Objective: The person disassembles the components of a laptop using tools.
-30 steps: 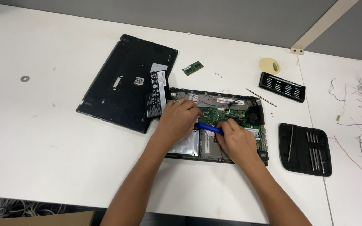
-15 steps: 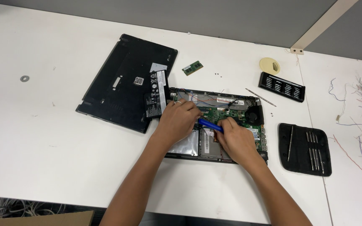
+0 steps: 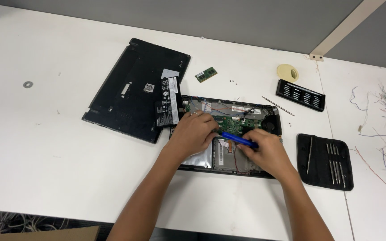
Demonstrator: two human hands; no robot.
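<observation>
Right hand (image 3: 268, 154) grips blue pry tool (image 3: 239, 140), tip over green motherboard (image 3: 235, 122) of opened laptop (image 3: 202, 158). Left hand (image 3: 194, 134) rests curled on laptop interior, holding nothing visible. Removed bottom cover (image 3: 130, 91) lies left of laptop; screwdriver kit (image 3: 325, 163) right.

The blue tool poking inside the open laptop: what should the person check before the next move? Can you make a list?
1. Blue tool gripped firmly in the right hand: ok.
2. Left hand steadying the open laptop: ok, it rests on the inside parts.
3. Tool tip on the right spot of the green board: cannot tell, the left hand hides the tip.
4. Loose wires clear of the tool: ok, they lie nearer the back edge.
5. Removed black cover out of the way: ok, it lies to the left.
6. Spare tools in the black pouch nearby: ok.
</observation>
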